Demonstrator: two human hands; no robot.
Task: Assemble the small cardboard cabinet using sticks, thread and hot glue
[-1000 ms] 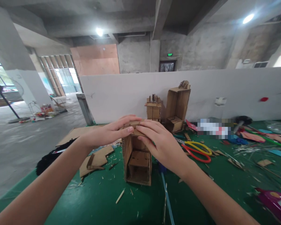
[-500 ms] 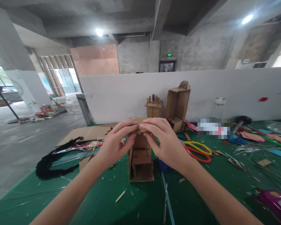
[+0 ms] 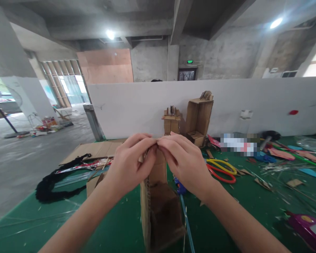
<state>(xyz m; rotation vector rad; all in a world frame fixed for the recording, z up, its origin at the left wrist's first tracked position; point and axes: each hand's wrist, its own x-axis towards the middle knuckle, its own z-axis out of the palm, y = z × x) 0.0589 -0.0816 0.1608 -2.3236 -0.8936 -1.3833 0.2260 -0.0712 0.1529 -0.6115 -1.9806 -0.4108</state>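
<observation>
A tall open-fronted cardboard box model [image 3: 160, 211] stands on the green table [image 3: 116, 228] right in front of me. My left hand [image 3: 130, 165] and my right hand [image 3: 185, 163] meet at its top edge, fingertips pinched together on the cardboard there. The hands hide the top of the model. Its dark inside faces me.
Two more cardboard models [image 3: 197, 117] stand by the white partition [image 3: 252, 102]. Yellow-and-red scissors [image 3: 222, 170] lie to the right, with scraps and coloured bits beyond. A black strap [image 3: 55, 181] and flat cardboard pieces [image 3: 94, 151] lie left. A blue stick [image 3: 186, 221] lies beside the model.
The cardboard model has come closer to me and looms larger. My hands went from lying flat on its top to pinching the top edge with the fingertips.
</observation>
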